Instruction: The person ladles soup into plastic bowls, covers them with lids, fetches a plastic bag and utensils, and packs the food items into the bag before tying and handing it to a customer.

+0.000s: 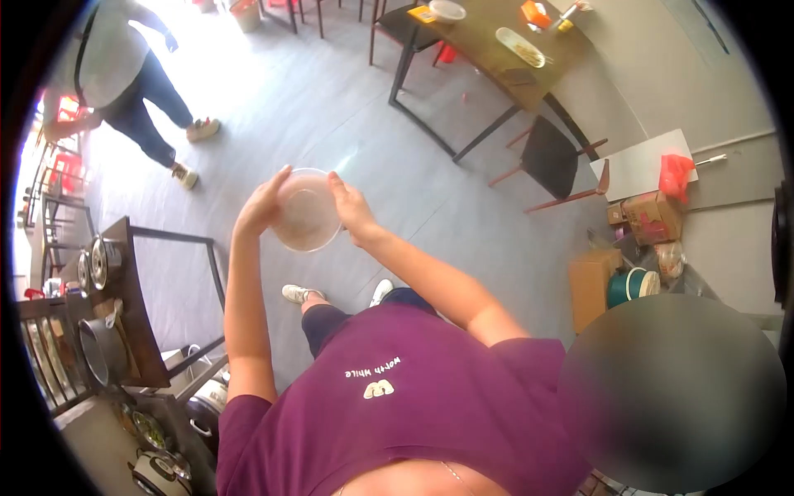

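A clear round plastic bowl (308,217) is held out in front of my body, above the grey floor. My left hand (263,204) grips its left side, the thumb near the upper rim. On the opposite side my right hand (351,205) holds the edge, its thumb also close to the upper rim. The parts of my fingers behind the bowl are hidden. I cannot make out anything inside the bowl.
A wooden table (488,41) at upper right bears a white bowl (447,11) and an oval plate (519,47). A dark chair (548,157), cardboard boxes (591,289) and a pot shelf (142,310) flank me. Another person (116,74) stands at upper left.
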`<state>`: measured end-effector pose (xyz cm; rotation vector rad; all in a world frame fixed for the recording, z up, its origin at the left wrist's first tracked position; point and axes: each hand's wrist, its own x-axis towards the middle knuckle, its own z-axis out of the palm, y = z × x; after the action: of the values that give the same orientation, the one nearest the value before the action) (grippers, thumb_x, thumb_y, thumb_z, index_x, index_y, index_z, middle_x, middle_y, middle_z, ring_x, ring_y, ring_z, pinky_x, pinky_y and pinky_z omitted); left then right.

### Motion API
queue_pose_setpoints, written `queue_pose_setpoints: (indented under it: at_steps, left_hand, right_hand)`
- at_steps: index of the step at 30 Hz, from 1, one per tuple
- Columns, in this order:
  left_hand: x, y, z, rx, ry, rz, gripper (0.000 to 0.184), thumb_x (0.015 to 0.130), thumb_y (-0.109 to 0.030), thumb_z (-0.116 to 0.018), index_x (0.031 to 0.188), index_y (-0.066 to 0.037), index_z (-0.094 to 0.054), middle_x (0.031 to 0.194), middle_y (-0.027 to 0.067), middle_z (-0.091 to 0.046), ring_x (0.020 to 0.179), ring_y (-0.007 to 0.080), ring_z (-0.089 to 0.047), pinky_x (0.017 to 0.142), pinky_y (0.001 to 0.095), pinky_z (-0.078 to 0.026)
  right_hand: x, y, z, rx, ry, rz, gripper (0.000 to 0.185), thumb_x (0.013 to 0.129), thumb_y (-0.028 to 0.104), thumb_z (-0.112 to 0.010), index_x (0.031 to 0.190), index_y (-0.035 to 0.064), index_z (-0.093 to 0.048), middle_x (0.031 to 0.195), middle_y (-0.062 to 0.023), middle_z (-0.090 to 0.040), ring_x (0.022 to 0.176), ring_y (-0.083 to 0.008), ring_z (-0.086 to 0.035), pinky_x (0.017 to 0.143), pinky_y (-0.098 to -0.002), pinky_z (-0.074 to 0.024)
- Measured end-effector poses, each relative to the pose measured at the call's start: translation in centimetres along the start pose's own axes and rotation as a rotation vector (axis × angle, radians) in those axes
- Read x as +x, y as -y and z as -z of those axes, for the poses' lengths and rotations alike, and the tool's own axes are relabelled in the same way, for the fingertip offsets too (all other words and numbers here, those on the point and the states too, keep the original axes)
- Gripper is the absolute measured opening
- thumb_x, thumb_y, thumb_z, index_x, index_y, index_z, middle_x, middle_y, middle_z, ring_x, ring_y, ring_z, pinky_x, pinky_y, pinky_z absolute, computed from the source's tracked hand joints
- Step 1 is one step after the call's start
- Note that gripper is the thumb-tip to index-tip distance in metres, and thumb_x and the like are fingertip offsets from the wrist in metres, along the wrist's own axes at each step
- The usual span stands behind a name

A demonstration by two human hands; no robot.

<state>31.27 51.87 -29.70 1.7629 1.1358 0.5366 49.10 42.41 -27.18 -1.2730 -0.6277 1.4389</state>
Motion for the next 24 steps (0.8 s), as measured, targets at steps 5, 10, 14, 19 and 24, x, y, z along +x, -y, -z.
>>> queue_pose_setpoints:
  at_steps: [5, 10, 14, 19, 24]
  left_hand:
    - [7.3, -9.4, -8.8, -0.122, 0.175, 0.194, 0.042, 0.088, -0.035, -0.048, 0.117, -0.006, -0.056, 0.101, 0.0102, -0.061, 0.084, 0.0179, -0.055, 0.075, 0.0319, -0.044]
    - [15.1, -15.0, -13.6, 0.022, 0.369, 0.185, 0.041, 0.086, -0.022, -0.049, 0.126, -0.014, -0.048, 0.103, 0.0089, -0.059, 0.086, 0.0178, -0.056, 0.077, 0.0313, -0.045]
    - [20.8, -18.0, -16.2, -0.625, 0.572, 0.441, 0.050, 0.088, -0.042, -0.049, 0.127, -0.009, -0.046, 0.107, 0.0083, -0.058, 0.088, 0.0163, -0.056, 0.077, 0.0305, -0.046]
    - [23.8, -19.0, -19.2, -0.582, 0.530, 0.125, 0.062, 0.084, -0.042, -0.058, 0.130, -0.006, -0.037, 0.120, 0.0112, -0.050, 0.106, 0.0209, -0.052, 0.082, 0.0386, -0.049]
    - [30.2, -21.0, -22.2, -0.687, 0.364, -0.051, 0.069, 0.079, -0.025, -0.068, 0.132, -0.004, -0.030, 0.119, 0.0121, -0.049, 0.103, 0.0201, -0.054, 0.081, 0.0350, -0.049]
  right_hand:
    - [1.6, 3.1, 11.2, 0.085, -0.165, 0.059, 0.054, 0.092, 0.047, -0.042, 0.111, -0.0020, -0.056, 0.103, -0.0103, -0.058, 0.094, -0.0151, -0.052, 0.081, -0.0287, -0.0432]
    - [3.5, 7.8, 18.2, 0.146, -0.290, 0.030, 0.058, 0.090, 0.048, -0.044, 0.110, -0.0053, -0.054, 0.103, -0.0133, -0.057, 0.094, -0.0174, -0.054, 0.077, -0.0310, -0.0462]
    - [6.5, 12.0, 23.3, 0.177, -0.333, 0.068, 0.060, 0.088, 0.049, -0.048, 0.118, -0.0033, -0.049, 0.115, -0.0115, -0.054, 0.100, -0.0204, -0.054, 0.081, -0.0348, -0.0465]
    - [13.4, 16.7, 28.6, 0.261, -0.426, 0.074, 0.062, 0.088, 0.050, -0.046, 0.125, -0.0002, -0.042, 0.121, -0.0128, -0.050, 0.109, -0.0228, -0.051, 0.088, -0.0357, -0.0440]
    - [20.8, 21.0, 33.0, 0.259, -0.403, 0.140, 0.067, 0.088, 0.053, -0.044, 0.125, -0.0026, -0.042, 0.122, -0.0144, -0.049, 0.111, -0.0236, -0.049, 0.091, -0.0366, -0.0423]
